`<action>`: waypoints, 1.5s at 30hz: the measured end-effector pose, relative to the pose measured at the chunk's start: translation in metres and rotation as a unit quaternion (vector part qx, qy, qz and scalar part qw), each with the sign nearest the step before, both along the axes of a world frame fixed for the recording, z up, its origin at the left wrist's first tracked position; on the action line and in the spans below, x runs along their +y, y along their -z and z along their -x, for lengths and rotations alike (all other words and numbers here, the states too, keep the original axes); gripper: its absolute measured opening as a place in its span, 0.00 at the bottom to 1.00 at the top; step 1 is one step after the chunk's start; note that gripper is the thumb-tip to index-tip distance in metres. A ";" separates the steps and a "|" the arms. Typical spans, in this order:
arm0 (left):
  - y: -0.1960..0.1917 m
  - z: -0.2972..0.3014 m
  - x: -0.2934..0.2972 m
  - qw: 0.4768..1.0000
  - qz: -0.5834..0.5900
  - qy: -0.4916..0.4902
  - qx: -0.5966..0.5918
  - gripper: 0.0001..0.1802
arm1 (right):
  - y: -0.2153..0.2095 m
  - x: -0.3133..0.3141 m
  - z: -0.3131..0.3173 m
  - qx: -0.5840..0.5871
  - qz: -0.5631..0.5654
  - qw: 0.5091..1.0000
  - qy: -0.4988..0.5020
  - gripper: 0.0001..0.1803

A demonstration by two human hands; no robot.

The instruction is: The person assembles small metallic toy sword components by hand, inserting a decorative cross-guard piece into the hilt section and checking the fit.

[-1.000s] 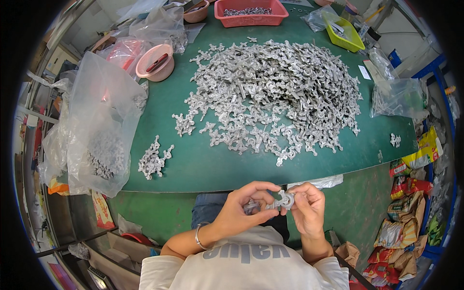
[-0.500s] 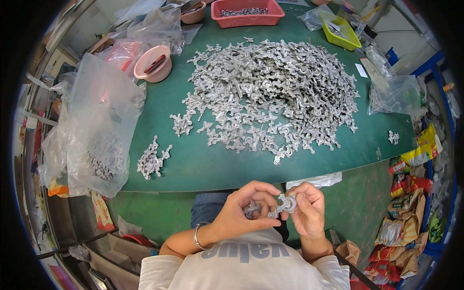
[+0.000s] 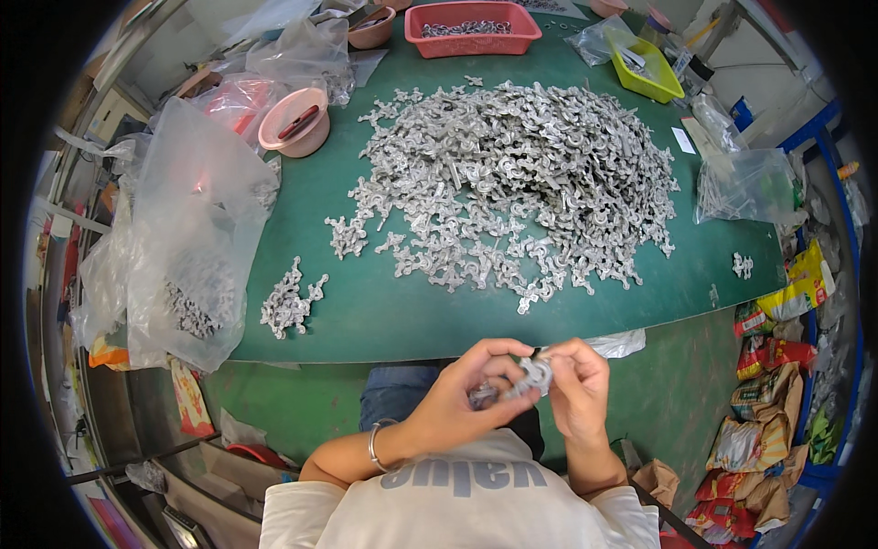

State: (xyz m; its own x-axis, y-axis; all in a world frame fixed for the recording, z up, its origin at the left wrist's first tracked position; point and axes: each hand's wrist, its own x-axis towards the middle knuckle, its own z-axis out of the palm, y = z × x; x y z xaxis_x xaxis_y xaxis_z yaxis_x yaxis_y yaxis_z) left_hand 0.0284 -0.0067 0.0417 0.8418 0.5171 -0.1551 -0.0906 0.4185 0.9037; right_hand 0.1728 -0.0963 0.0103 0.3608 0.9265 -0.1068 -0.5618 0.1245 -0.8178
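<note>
Hands meet close to the person's chest, below the near edge of a green table: the left hand and right hand both pinch one small grey metal part between their fingertips, fingers closed on it. Spread across the table beyond is a large heap of similar metal parts, with a small separate cluster to the left. A clear plastic bag hangs off the table's left edge, near a pink bowl; a red tray sits at the far side.
</note>
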 end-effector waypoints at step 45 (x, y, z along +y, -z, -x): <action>0.005 0.006 0.010 0.914 -0.358 -0.188 0.038 0.14 | -0.015 0.011 0.004 -0.125 -0.005 0.992 -0.015 0.10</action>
State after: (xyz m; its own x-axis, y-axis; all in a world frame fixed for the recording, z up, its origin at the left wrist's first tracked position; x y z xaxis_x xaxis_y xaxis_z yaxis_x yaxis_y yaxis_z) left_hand 0.0226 0.0037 0.0372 0.5848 0.7595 0.2849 -0.0313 -0.3298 0.9435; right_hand 0.1690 -0.0854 0.0255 0.3464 0.9381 -0.0074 -0.3455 0.1202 -0.9307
